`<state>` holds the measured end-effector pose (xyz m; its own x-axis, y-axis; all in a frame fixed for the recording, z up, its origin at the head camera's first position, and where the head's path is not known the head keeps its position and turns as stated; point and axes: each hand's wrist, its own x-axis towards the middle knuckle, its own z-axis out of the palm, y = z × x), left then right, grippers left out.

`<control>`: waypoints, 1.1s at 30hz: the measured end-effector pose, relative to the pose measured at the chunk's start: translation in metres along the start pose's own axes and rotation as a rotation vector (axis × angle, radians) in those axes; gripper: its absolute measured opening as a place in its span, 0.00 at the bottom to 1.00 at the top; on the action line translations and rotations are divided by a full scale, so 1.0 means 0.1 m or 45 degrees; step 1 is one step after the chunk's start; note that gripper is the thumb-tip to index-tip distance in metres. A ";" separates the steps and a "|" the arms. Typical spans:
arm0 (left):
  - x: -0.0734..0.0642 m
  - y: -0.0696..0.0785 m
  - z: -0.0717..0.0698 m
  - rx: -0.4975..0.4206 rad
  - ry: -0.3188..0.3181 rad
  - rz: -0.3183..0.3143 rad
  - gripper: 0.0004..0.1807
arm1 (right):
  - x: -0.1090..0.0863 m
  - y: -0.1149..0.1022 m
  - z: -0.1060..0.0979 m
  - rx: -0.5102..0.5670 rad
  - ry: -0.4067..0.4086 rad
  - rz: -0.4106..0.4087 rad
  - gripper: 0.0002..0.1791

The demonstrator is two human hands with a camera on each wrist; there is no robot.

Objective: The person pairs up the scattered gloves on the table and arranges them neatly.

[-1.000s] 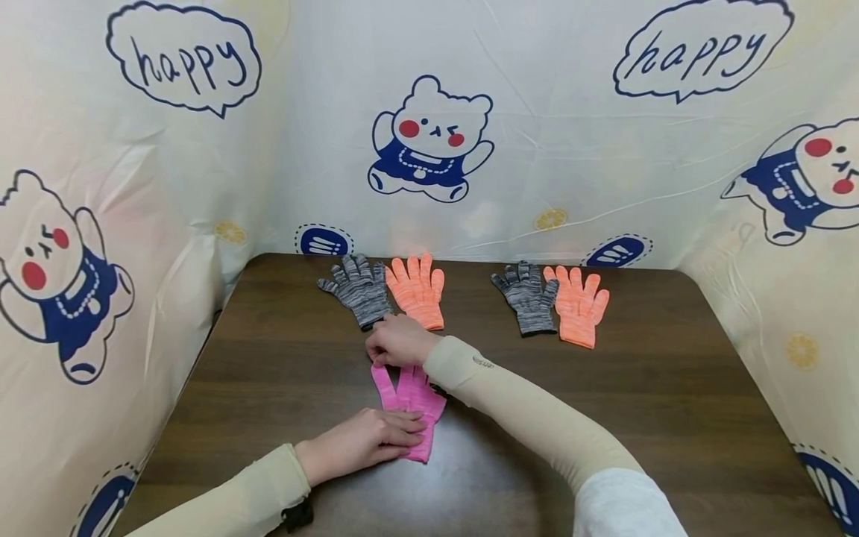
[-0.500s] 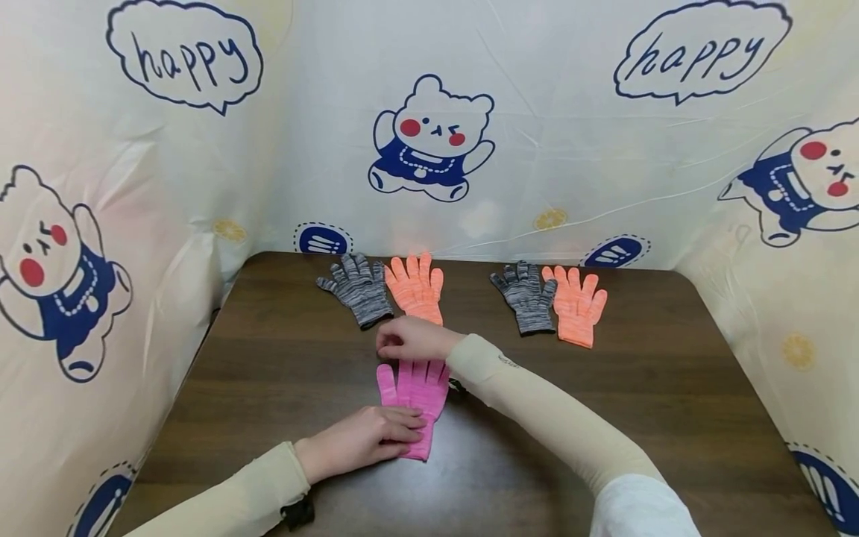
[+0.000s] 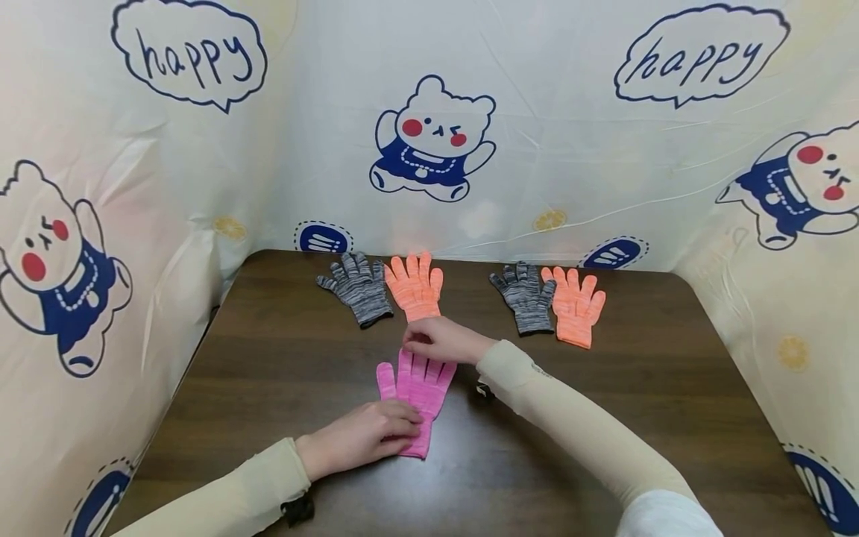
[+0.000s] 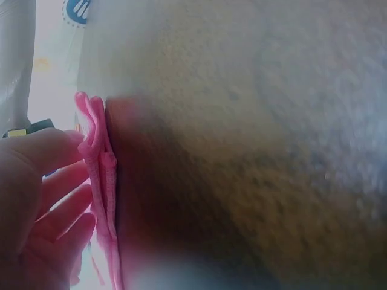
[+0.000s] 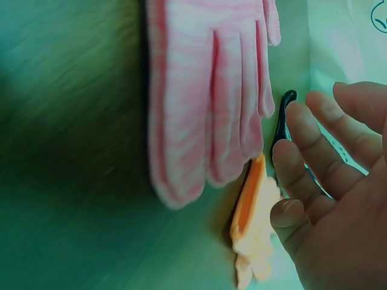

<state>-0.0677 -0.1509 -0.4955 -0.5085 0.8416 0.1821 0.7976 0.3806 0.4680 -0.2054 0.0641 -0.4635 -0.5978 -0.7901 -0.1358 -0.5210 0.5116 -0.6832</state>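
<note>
A pink knitted glove (image 3: 424, 388) lies flat on the table with its fingers pointing away from me and its thumb out to the left. My left hand (image 3: 365, 434) rests on its cuff end; in the left wrist view the fingers of that hand (image 4: 45, 193) touch the glove's face (image 4: 100, 169), whose edge shows more than one layer. Over the glove's fingertips hovers my right hand (image 3: 448, 341). From the right wrist, this hand (image 5: 338, 175) has loosely bent fingers with nothing between them, apart from the glove's fingers (image 5: 187, 109).
Farther back on the brown table (image 3: 268, 388) lie a grey glove (image 3: 359, 289) and an orange glove (image 3: 416, 287), side by side. Another grey glove (image 3: 526, 300) and orange glove (image 3: 576, 307) lie to their right. A printed curtain (image 3: 550, 149) surrounds the table.
My right hand has moved from the pink glove's thumb rightward to above its fingertips. The glove's thumb and fingers now show more fully. My left hand has stayed on the cuff end.
</note>
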 end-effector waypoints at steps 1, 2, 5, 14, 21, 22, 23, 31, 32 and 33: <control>0.00 0.00 0.00 0.006 0.017 0.002 0.12 | -0.03 0.01 -0.01 -0.004 0.011 0.009 0.10; 0.01 0.00 0.00 0.008 0.033 0.006 0.12 | -0.07 0.01 -0.02 0.002 0.021 0.019 0.10; 0.02 0.02 0.01 0.018 0.074 0.010 0.13 | -0.17 0.05 -0.04 0.009 0.051 0.045 0.10; 0.05 0.05 0.03 0.076 0.124 -0.006 0.14 | -0.50 0.16 -0.08 -0.049 0.115 0.068 0.10; 0.09 0.07 0.05 0.092 0.134 -0.066 0.18 | -0.77 0.22 -0.16 -0.041 0.168 0.064 0.11; 0.09 0.07 0.05 0.089 0.124 -0.086 0.19 | -0.81 0.23 -0.17 -0.031 0.170 0.071 0.11; 0.09 0.07 0.05 0.089 0.114 -0.106 0.20 | -0.85 0.24 -0.18 -0.021 0.172 0.076 0.11; 0.10 0.11 0.08 0.107 0.080 -0.209 0.24 | -1.13 0.35 -0.20 0.007 0.208 0.108 0.11; 0.10 0.11 0.08 0.102 0.070 -0.231 0.25 | -1.16 0.36 -0.20 0.008 0.210 0.110 0.11; 0.10 0.12 0.09 0.100 0.060 -0.250 0.25 | -1.18 0.36 -0.19 0.010 0.210 0.117 0.12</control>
<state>-0.0599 -0.1346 -0.4956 -0.6699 0.7300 0.1353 0.7035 0.5658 0.4301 -0.1653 0.1829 -0.4584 -0.7350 -0.6735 -0.0788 -0.4552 0.5762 -0.6788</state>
